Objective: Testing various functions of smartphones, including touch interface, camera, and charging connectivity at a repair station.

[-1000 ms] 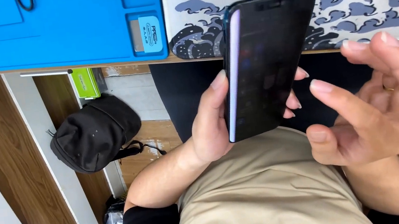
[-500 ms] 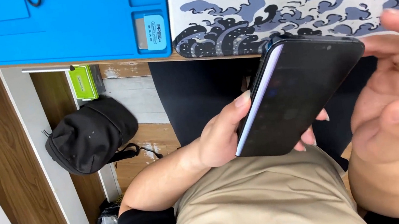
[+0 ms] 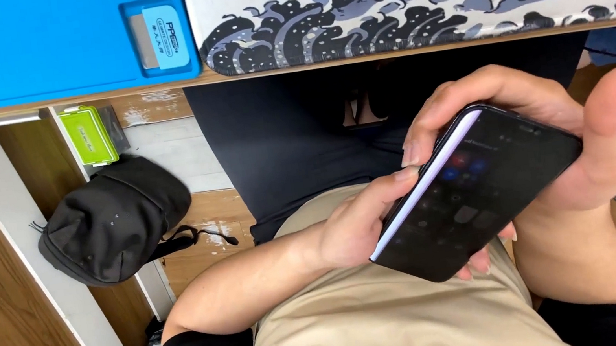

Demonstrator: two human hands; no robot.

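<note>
Below the counter (image 3: pixel 387 54) edge at 12 o'clock, over the lap: left hand (image 3: pixel 351 227) and right hand (image 3: pixel 557 140) both grasp the dark phone (image 3: pixel 477 190), tilted, pinched at its edges — loose grip could drop it floorward.
</note>
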